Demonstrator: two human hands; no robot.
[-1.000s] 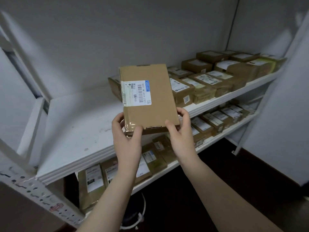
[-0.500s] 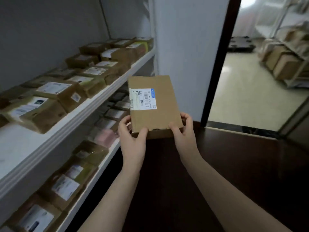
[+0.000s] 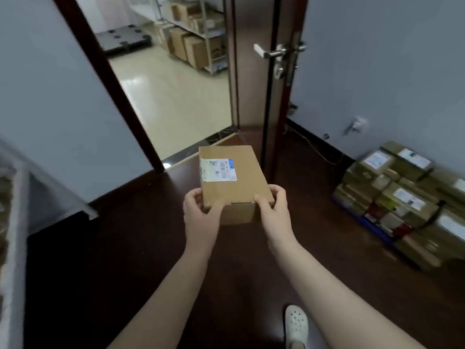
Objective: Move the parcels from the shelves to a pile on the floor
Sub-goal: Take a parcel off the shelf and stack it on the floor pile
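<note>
Parcel storeroom, no doubt, back room of a small warehouse. Labelled brown parcels (image 3: 400, 195) piled on the dark floor (image 3: 151, 248) against the right-hand wall (image 3: 377, 71); white shelving (image 3: 15, 260) at the left edge; through the open doorway (image 3: 171, 102), a metal rack (image 3: 206, 28) loaded with big cartons (image 3: 195, 50) and a low grey dolly (image 3: 123, 42).

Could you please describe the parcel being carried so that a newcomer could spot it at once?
Find the open door with the metal handle. In front of it, above the dark floor, the left hand and right hand grip a brown parcel by its near corners. Unlike the pile against the right wall, it alone is off the floor.
</note>
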